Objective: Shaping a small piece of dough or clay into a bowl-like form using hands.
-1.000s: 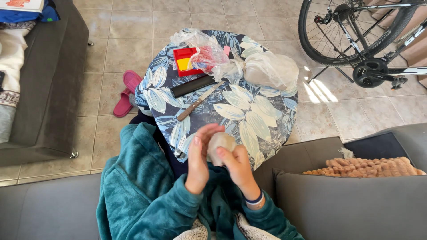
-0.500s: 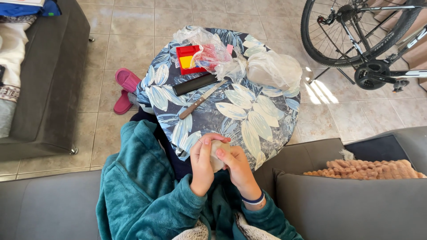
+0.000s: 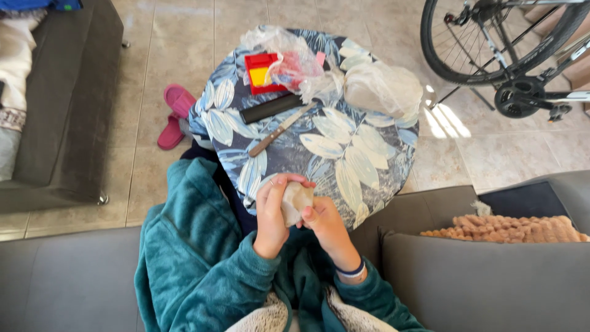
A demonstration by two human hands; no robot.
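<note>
The pale lump [image 3: 296,203] sits pinched between both your hands, at the surface's [image 3: 344,154] six o'clock edge. Left hand [image 3: 270,215] wraps it, fingers curled; right hand [image 3: 322,224] presses from below. Squeeze unevenly and it could slip onto your lap. The knife [image 3: 279,130] lies at eleven o'clock.

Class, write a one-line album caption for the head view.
Both hands, left hand and right hand, cup a pale lump beside a leaf-print table.
</note>
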